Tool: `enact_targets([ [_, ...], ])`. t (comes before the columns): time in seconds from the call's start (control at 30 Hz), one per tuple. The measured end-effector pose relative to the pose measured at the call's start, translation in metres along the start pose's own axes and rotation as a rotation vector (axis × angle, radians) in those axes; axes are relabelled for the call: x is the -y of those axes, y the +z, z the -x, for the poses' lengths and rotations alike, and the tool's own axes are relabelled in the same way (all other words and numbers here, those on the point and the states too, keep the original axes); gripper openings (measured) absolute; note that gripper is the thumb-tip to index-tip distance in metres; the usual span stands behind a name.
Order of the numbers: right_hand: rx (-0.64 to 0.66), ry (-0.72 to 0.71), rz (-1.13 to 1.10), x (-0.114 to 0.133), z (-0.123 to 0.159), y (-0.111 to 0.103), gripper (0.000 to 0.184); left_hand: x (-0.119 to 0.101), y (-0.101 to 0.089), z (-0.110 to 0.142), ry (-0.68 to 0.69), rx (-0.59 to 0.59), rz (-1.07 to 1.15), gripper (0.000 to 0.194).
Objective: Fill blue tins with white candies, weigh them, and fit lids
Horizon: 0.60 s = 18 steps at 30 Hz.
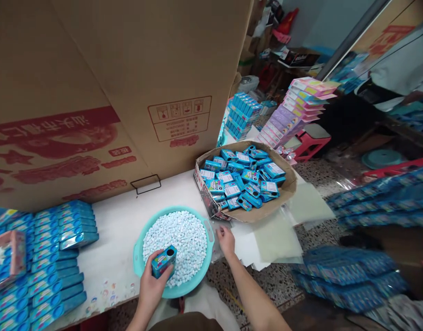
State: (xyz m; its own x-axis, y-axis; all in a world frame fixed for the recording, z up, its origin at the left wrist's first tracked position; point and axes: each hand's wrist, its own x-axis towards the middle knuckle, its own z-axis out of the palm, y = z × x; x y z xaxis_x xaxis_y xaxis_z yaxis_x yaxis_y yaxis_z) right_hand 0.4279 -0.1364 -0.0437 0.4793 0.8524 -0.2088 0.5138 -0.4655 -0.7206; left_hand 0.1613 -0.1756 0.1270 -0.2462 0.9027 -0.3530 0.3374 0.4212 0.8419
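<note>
My left hand (152, 286) is closed around a small blue box (163, 261) with a round hole in its end, held over the near edge of a teal basin (138, 248) full of small white and pale blue pellets (180, 239). My right hand (226, 240) rests just right of the basin, fingers curled down on clear plastic sheets (273, 239) at the table edge; what the fingers pinch is hard to make out. Behind it stands an open cardboard tray (290, 184) heaped with several small blue boxes (242, 179).
A big brown carton (128, 78) stands at the back of the white table (118, 220). Rows of blue packs (56, 257) fill the left. Stacks of blue and pink boxes (294, 115), a red stool (311, 140) and blurred blue piles (370, 207) lie to the right.
</note>
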Motion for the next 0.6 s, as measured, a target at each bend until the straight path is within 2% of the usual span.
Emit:
enact_targets([
  [0.13, 0.001, 0.106, 0.168, 0.011, -0.018, 0.020, 0.030, 0.000, 0.000, 0.009, -0.023, -0.033, -0.014, 0.056],
  [0.27, -0.004, 0.118, 0.184, 0.018, -0.023, 0.028, 0.026, 0.002, -0.002, 0.016, -0.051, -0.069, -0.016, 0.057],
  [0.37, 0.016, 0.084, 0.154, 0.015, -0.023, 0.026, 0.021, 0.004, -0.001, 0.018, -0.074, -0.109, 0.006, 0.058],
  [0.5, 0.016, 0.070, 0.125, 0.011, -0.012, 0.015, 0.017, 0.007, 0.002, 0.015, -0.092, -0.103, 0.042, 0.059],
  [0.6, -0.075, 0.084, -0.056, 0.011, 0.012, 0.001, 0.017, 0.007, 0.003, 0.012, -0.098, -0.111, 0.064, 0.059],
])
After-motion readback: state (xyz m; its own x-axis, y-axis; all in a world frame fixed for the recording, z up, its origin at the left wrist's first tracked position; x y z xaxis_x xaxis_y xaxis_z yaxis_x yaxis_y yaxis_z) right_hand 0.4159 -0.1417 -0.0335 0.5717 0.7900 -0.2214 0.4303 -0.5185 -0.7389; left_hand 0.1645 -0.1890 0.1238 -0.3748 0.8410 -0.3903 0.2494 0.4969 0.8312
